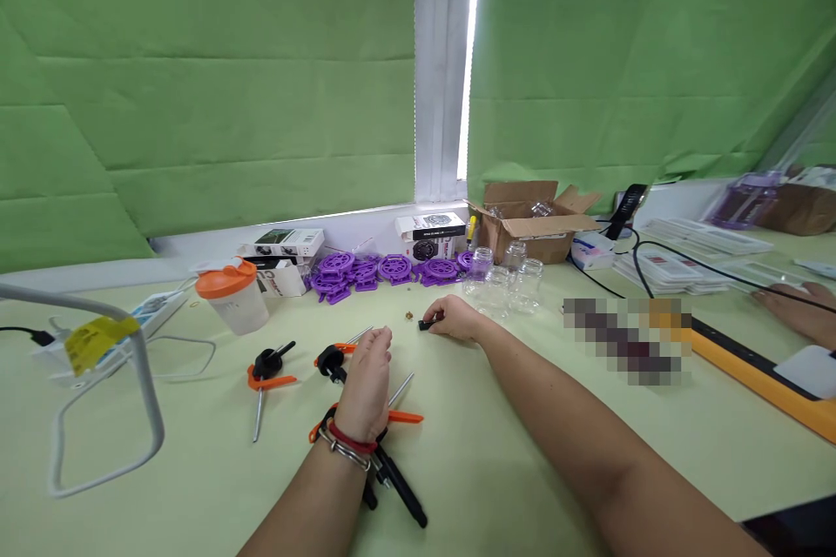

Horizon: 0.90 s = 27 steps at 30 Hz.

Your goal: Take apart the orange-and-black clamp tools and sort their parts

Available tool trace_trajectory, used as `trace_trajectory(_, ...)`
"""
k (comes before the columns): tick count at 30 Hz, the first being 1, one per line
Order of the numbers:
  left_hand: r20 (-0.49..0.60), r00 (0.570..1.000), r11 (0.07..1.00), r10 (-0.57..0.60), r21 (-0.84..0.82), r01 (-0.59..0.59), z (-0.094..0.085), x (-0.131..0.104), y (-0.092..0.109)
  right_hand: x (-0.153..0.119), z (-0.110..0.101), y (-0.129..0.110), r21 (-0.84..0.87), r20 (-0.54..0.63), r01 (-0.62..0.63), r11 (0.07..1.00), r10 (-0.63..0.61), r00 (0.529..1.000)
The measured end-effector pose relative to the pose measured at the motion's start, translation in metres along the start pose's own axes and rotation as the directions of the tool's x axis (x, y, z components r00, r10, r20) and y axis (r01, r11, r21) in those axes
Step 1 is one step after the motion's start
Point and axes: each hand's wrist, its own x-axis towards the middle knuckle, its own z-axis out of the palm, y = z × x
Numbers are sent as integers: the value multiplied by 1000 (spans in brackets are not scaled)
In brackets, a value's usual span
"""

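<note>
A small black part (425, 325) is pinched between the fingertips of my right hand (454, 318), low over the table. A tiny brass-coloured piece (408, 315) lies just left of it. My left hand (367, 379) is open with its fingers stretched out, nothing visible in it. It partly covers a black and orange tool with metal rods (400, 479) and is close to another black and orange piece (331, 359). Farther left lies a similar black and orange piece with a metal rod (267, 368).
Purple plastic wheel-shaped parts (395, 268) are piled at the back, near white boxes (431, 228). Glass jars (528, 283) stand before an open cardboard box (532, 235). An orange-lidded cup (235, 300) and a grey bent tube (153, 418) are left. Another person's hand (800, 309) rests far right.
</note>
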Motion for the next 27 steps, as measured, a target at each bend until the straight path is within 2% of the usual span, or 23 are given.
trace_trajectory(7,-10,1000,1000,-9,-2,9,0,1,-1,5,13,5,90,-51,76,993,-71,996)
trace_trajectory(13,-8,1000,1000,-2,1,2,-1,1,-1,9,17,10,129,-110,70,989,-56,992)
trace_trajectory(20,-21,1000,1000,0,-9,0,-1,2,-2,5,15,11,178,-121,40,983,-19,992)
trace_trajectory(24,-87,990,993,111,-33,-114,-4,3,13,-2,11,8,173,-183,20,985,12,983)
trace_trajectory(27,-195,946,959,260,-60,-276,-26,7,41,-10,3,2,157,-209,10,987,23,978)
